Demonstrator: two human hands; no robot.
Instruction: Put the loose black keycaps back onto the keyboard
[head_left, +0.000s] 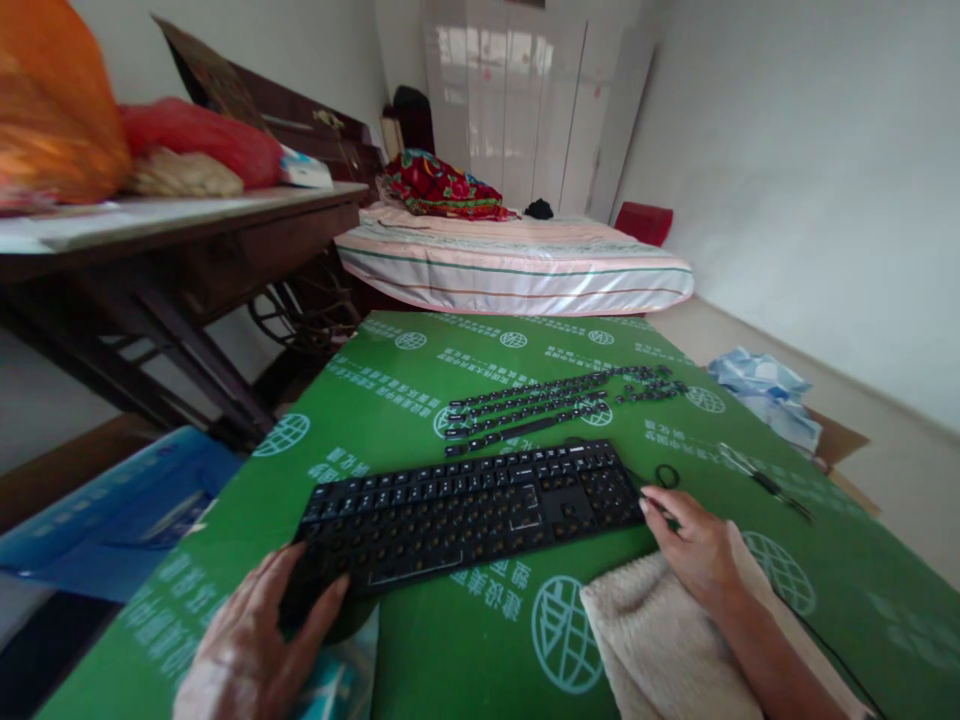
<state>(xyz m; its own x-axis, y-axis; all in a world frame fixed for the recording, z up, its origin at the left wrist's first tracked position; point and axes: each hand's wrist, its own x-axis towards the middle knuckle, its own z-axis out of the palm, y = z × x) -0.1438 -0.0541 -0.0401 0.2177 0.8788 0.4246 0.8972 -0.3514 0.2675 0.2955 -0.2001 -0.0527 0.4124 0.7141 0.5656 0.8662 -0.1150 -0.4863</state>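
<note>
A black keyboard (pixel 465 510) with its keycaps pulled off lies across a green printed table cover (pixel 390 390). My left hand (pixel 255 640) grips the keyboard's near left corner, thumb on its edge. My right hand (pixel 694 540) rests at the keyboard's right end with its fingers curled; whether they pinch anything is hard to see. Rows of removed black keycaps (pixel 555 400) are laid out beyond the keyboard. A small black ring-shaped tool (pixel 666 476) lies just past my right fingers.
A cream towel (pixel 645 640) lies under my right forearm. Scissors (pixel 765 480) lie to the right on the cover. A dark wooden table (pixel 187 240) with bags stands at the left, a bed (pixel 510 260) behind, and a blue box (pixel 112 510) at lower left.
</note>
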